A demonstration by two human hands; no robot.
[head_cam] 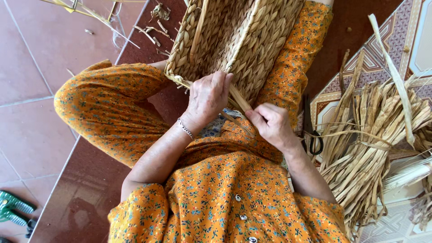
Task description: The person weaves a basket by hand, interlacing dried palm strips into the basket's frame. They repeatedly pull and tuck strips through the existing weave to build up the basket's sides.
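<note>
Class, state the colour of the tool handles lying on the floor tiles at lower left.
Green handles, best seen in the head view.

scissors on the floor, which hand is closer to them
Right. The right hand pinches a straw strand just beside the black scissors; the left hand rests on the woven basket, farther away.

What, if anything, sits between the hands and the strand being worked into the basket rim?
Nothing visible does. The left hand presses on the woven basket rim, and the right hand pinches the dried strand directly. The scissors and fibre bundle lie off to the right side.
</note>
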